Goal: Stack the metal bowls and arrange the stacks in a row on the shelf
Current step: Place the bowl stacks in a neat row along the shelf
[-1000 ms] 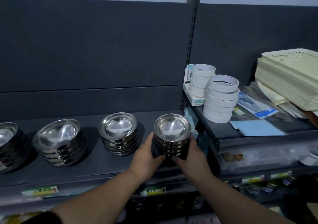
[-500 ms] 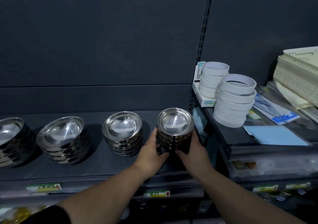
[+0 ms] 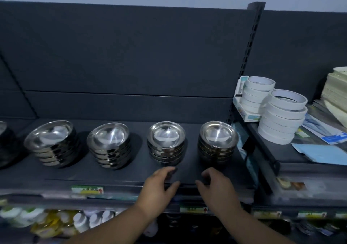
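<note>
Both hands have been drawn back from the rightmost stack of bowls (image 3: pixel 217 142), which is now left standing free on the dark shelf (image 3: pixel 187 170). Just in front of it, the left hand (image 3: pixel 159 185) and right hand (image 3: pixel 216 185) are held empty, fingers loosely curled and apart. Three more stacks (image 3: pixel 166 142) are lined up to its left, apart.

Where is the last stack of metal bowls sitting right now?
The rightmost stack of shiny metal bowls stands at the dark shelf's right end, beside the slotted upright post.
</note>
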### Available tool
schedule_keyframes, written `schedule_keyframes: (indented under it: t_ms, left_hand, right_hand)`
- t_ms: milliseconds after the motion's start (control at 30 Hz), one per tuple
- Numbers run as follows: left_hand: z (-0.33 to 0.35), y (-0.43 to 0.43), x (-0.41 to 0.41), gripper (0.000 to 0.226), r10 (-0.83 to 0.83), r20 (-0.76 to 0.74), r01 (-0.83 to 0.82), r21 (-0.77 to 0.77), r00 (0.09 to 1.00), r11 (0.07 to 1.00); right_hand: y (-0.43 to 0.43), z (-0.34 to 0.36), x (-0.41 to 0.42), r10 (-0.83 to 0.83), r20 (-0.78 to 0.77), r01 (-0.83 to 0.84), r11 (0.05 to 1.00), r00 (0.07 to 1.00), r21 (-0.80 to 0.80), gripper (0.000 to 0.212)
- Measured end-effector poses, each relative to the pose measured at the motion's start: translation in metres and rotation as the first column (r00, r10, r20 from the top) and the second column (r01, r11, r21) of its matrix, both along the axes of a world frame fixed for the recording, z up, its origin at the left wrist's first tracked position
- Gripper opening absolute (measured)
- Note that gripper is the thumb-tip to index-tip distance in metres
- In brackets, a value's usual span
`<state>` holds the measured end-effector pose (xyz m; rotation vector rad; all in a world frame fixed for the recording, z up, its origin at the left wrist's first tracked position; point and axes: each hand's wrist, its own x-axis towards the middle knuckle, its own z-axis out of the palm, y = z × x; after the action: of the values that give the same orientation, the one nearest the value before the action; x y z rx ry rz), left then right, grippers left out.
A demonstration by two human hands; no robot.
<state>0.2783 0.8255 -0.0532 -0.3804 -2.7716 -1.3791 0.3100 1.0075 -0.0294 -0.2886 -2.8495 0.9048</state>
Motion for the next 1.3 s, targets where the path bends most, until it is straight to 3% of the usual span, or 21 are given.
schedule_keyframes:
  t_ms: [167,333,467,567,667,767,967,1300]
  left_hand:
    - [0.011,-0.094,0.007,0.029,0.258,-0.043,-0.259,-0.014,0.965,0.966]
    - [0.013,-0.188,0.007,0.034,0.459,0.016,-0.459,0.008,0.888,0.888]
    - [0.022,-0.248,0.002,0.05,0.576,0.016,-0.576,0.026,0.817,0.817]
    - [0.027,-0.28,-0.013,0.074,0.627,0.054,-0.629,0.084,0.777,0.773]
    - [0.026,-0.302,-0.036,0.102,0.602,0.138,-0.616,0.104,0.786,0.781]
    - [0.021,-0.316,-0.056,0.115,0.543,0.167,-0.564,0.127,0.823,0.816]
    - [0.021,-0.323,-0.072,0.107,0.434,0.128,-0.451,0.176,0.892,0.875]
    - [0.022,-0.328,-0.079,0.109,0.355,0.139,-0.376,0.182,0.924,0.908]
  right_hand:
    - [-0.083,0.009,-0.012,0.188,-0.012,-0.189,0.981,0.982,-0.04,0.036]
    - [-0.157,0.017,-0.031,0.23,0.036,-0.222,0.963,0.973,-0.15,0.068]
    - [-0.2,0.019,-0.045,0.165,0.032,-0.152,0.959,0.986,-0.24,0.092]
    - [-0.223,0.016,-0.054,0.089,0.006,-0.083,0.948,0.996,-0.307,0.104]
    - [-0.24,0.005,-0.063,0.013,-0.035,-0.024,0.938,0.999,-0.346,0.109]
    - [-0.254,0.0,-0.071,-0.072,-0.049,0.049,0.928,0.996,-0.369,0.115]
    - [-0.267,-0.005,-0.081,-0.176,-0.02,0.149,0.885,0.984,-0.441,0.12]
    - [-0.263,0.001,-0.087,-0.158,-0.021,0.13,0.876,0.987,-0.465,0.113]
